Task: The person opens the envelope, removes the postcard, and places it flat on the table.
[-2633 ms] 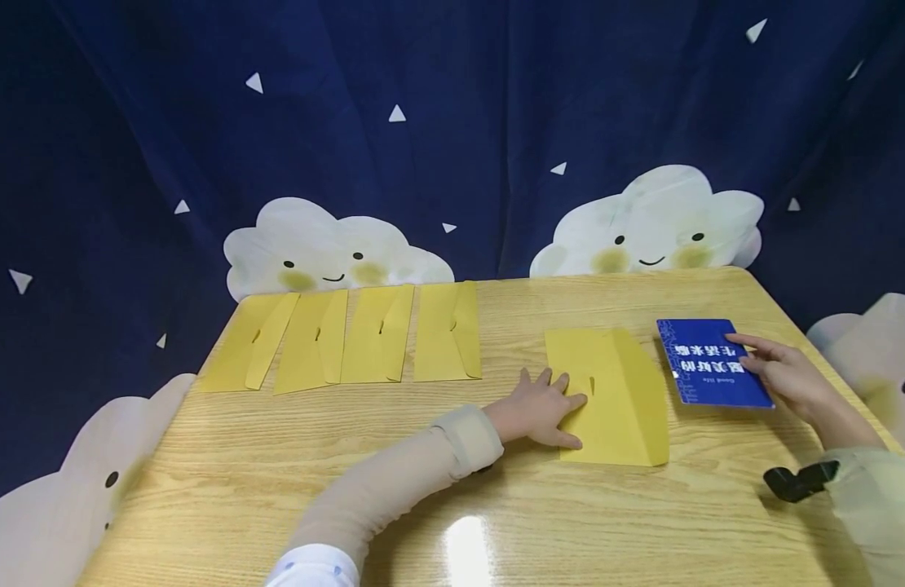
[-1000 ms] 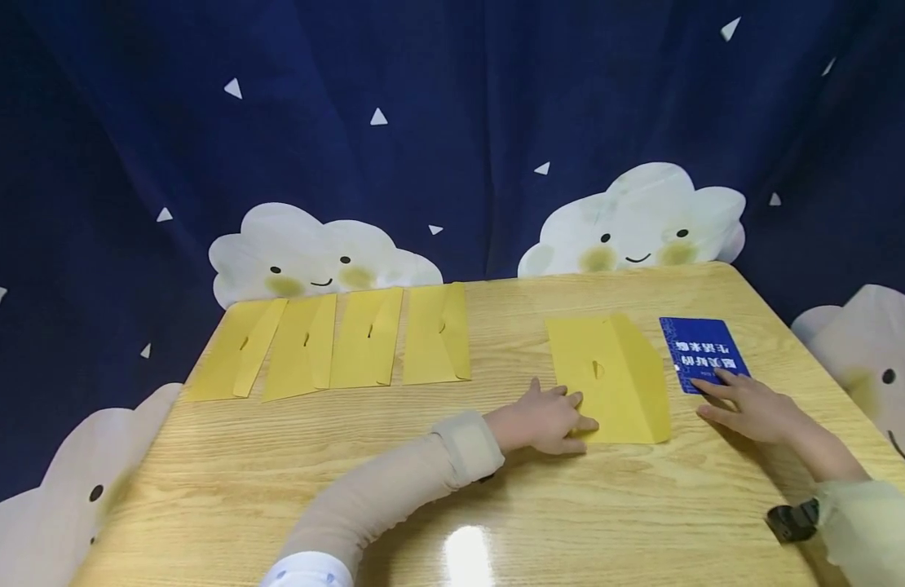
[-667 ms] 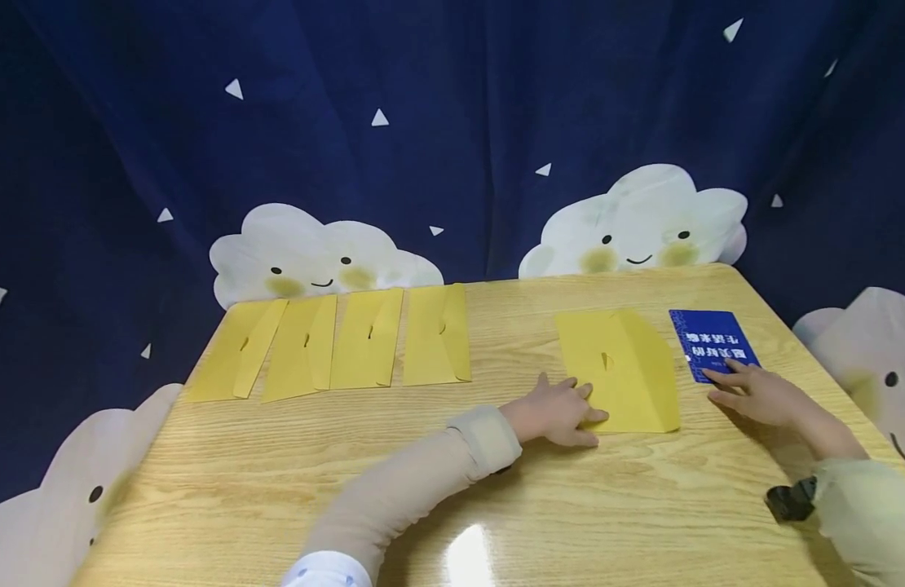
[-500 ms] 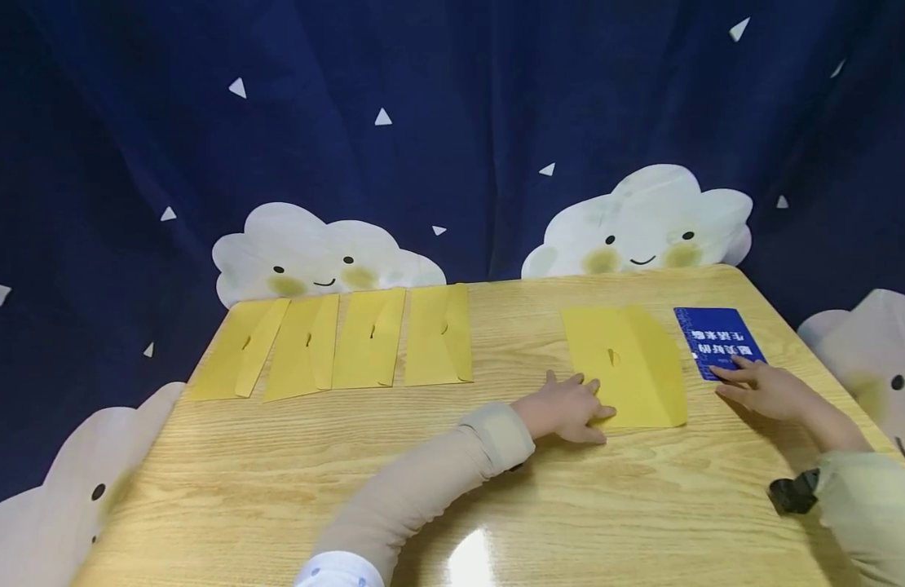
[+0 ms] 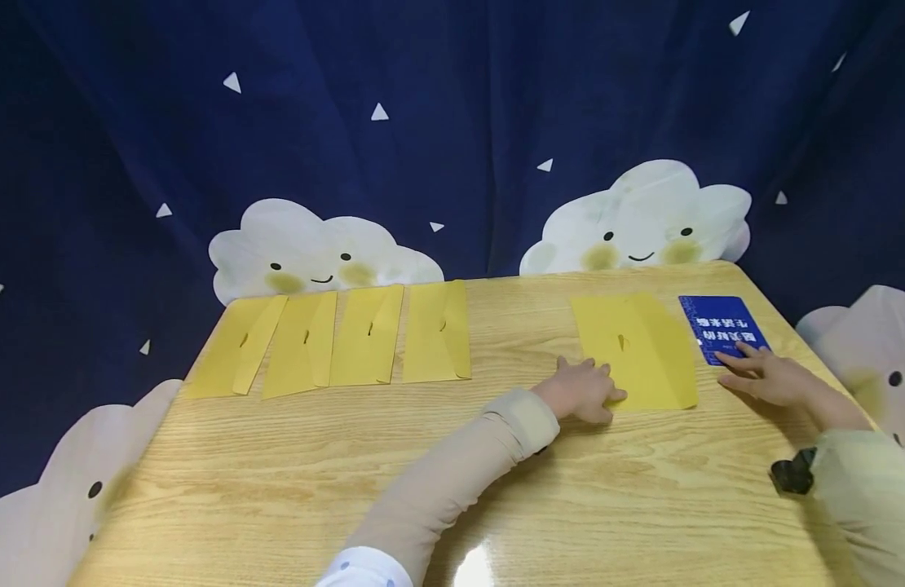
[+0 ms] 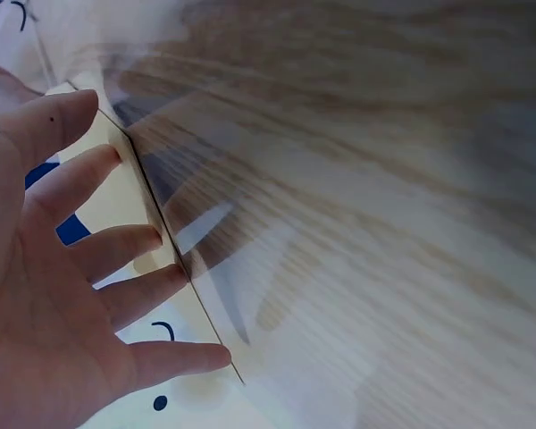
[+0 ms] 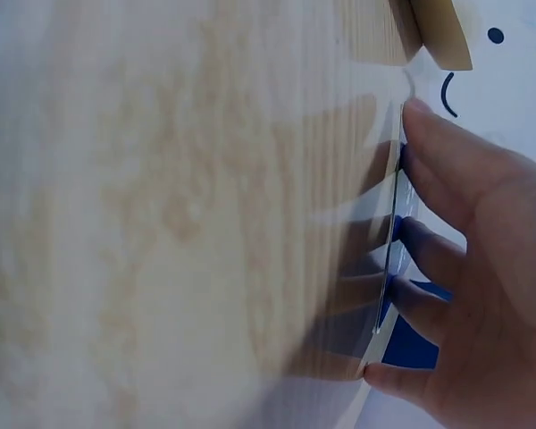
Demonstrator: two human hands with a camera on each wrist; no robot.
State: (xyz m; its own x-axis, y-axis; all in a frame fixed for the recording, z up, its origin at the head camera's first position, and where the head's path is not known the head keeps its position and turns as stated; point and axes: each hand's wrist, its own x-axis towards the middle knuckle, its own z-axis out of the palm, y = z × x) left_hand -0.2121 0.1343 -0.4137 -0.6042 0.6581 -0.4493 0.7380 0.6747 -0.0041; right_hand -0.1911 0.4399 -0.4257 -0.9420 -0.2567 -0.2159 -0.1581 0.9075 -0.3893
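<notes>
My left hand [image 5: 586,393] rests with spread fingers on the near left corner of a yellow envelope [image 5: 654,350], which lies on the table with its flap unfolded to the right. Fingers apart, the same hand [image 6: 62,259] shows its palm side in the left wrist view. To the envelope's right, a blue card [image 5: 717,320] with white printed characters lies flat. My right hand [image 5: 779,381] touches the card's near right part with extended fingertips. The right wrist view shows that hand [image 7: 491,286] with its fingertips along the card's thin edge [image 7: 394,214].
Several yellow envelopes with folded flaps, such as this envelope [image 5: 438,334], stand in a row at the back left of the wooden table [image 5: 291,481]. A dark blue curtain [image 5: 482,122] with white clouds hangs behind the table's far edge.
At first my right hand pinched the raised card; then it came down flat on the table and the fingers loosened. Both hands have since slid envelope and card farther back and slightly right.
</notes>
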